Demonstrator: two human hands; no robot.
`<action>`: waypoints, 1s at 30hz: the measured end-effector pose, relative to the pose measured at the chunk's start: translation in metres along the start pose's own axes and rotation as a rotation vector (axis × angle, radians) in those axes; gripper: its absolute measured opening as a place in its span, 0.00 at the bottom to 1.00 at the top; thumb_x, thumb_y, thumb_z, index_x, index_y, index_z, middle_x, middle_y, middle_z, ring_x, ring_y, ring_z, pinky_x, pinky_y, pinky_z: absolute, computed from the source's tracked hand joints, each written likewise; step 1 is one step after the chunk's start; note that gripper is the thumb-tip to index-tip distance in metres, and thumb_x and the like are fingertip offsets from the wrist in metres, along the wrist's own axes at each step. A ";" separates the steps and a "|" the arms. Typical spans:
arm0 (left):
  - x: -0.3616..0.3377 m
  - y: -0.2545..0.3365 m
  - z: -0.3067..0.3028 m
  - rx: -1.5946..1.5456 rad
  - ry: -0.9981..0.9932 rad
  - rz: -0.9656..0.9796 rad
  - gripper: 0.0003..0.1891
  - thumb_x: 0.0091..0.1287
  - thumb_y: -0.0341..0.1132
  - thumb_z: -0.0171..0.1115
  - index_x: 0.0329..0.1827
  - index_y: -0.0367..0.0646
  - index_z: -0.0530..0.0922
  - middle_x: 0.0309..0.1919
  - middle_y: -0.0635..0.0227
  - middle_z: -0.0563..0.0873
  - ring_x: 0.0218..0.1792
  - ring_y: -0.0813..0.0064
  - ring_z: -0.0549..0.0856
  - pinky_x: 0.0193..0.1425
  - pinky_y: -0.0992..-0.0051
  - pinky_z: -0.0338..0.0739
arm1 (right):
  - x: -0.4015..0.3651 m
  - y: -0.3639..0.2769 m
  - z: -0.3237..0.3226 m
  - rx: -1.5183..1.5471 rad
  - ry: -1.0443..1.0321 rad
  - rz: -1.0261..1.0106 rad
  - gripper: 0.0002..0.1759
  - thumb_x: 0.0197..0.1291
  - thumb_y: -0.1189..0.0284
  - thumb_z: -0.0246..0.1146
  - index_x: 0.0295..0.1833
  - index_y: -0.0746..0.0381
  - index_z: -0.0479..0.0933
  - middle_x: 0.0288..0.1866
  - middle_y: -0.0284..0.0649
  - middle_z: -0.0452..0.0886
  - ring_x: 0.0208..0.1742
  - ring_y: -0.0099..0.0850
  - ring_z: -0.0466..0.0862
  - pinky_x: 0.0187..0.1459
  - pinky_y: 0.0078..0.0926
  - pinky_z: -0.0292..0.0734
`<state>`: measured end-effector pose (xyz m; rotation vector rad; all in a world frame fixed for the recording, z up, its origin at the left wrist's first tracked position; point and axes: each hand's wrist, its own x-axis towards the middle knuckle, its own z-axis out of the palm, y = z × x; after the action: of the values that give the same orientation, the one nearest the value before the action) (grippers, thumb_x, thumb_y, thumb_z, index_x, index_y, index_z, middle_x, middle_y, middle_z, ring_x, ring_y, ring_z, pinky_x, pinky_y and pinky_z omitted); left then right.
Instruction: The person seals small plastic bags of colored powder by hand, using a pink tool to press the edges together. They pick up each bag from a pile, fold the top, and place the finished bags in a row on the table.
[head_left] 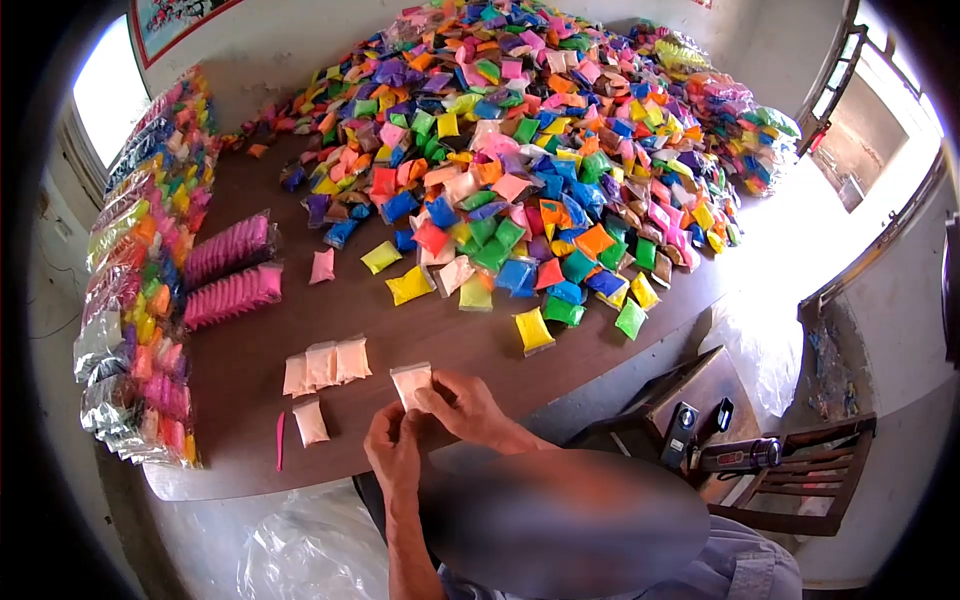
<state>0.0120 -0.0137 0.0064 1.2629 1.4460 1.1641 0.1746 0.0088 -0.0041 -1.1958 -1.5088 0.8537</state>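
Observation:
A small clear packet with pale peach contents [410, 384] is held upright between my two hands near the table's front edge. My left hand [394, 445] pinches its lower part, and my right hand [455, 405] grips its right side. To the left, several similar peach packets [322, 366] lie overlapping in a row. One more peach packet [311, 421] rests just below that row. Left of it is a thin pink tool [280, 441], lying lengthwise on the brown table [230, 375].
A large heap of colourful packets [510, 150] covers the table's back. Stacked packets [150, 270] line the left edge, beside two rows of pink packets [233, 295]. At right stand a wooden stool [715, 385] with small devices and a chair [820, 480].

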 end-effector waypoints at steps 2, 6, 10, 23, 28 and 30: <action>0.000 -0.004 0.000 0.005 -0.009 0.010 0.12 0.76 0.32 0.70 0.56 0.35 0.87 0.45 0.61 0.92 0.45 0.72 0.89 0.52 0.74 0.84 | -0.001 0.003 0.000 0.019 0.006 0.017 0.20 0.78 0.56 0.64 0.50 0.64 0.82 0.39 0.51 0.88 0.35 0.44 0.90 0.35 0.37 0.84; 0.001 -0.002 0.001 -0.043 -0.032 0.055 0.15 0.77 0.38 0.70 0.57 0.36 0.86 0.43 0.64 0.91 0.43 0.75 0.87 0.50 0.75 0.82 | 0.000 0.006 -0.001 -0.018 -0.021 -0.008 0.20 0.77 0.56 0.65 0.47 0.65 0.83 0.38 0.51 0.89 0.34 0.41 0.89 0.35 0.37 0.83; 0.000 0.003 -0.004 -0.014 -0.072 0.017 0.16 0.78 0.41 0.69 0.56 0.36 0.86 0.40 0.68 0.89 0.40 0.79 0.84 0.47 0.77 0.79 | -0.002 0.002 -0.004 0.016 -0.048 0.006 0.19 0.77 0.58 0.65 0.44 0.65 0.84 0.38 0.48 0.89 0.33 0.37 0.88 0.34 0.35 0.84; -0.001 0.006 0.000 -0.144 -0.027 0.013 0.13 0.79 0.41 0.67 0.47 0.37 0.87 0.34 0.72 0.86 0.36 0.81 0.80 0.41 0.76 0.76 | 0.000 0.009 -0.005 -0.038 -0.087 -0.035 0.15 0.75 0.61 0.68 0.46 0.64 0.85 0.37 0.46 0.89 0.35 0.35 0.90 0.36 0.31 0.85; -0.001 -0.005 -0.001 -0.131 -0.024 0.059 0.13 0.79 0.40 0.67 0.43 0.38 0.86 0.31 0.75 0.83 0.34 0.83 0.77 0.38 0.77 0.72 | -0.002 -0.004 -0.001 0.158 -0.027 0.020 0.10 0.73 0.69 0.68 0.46 0.66 0.84 0.34 0.39 0.84 0.34 0.23 0.82 0.36 0.26 0.79; -0.001 -0.008 0.000 -0.089 -0.026 0.062 0.12 0.79 0.40 0.67 0.42 0.39 0.85 0.30 0.77 0.81 0.34 0.84 0.75 0.37 0.78 0.69 | -0.002 -0.001 -0.004 0.141 -0.043 0.034 0.09 0.73 0.69 0.68 0.48 0.65 0.85 0.34 0.38 0.85 0.34 0.24 0.82 0.36 0.27 0.79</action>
<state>0.0108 -0.0153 -0.0014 1.2637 1.3302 1.2356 0.1786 0.0067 -0.0025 -1.1087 -1.4410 0.9976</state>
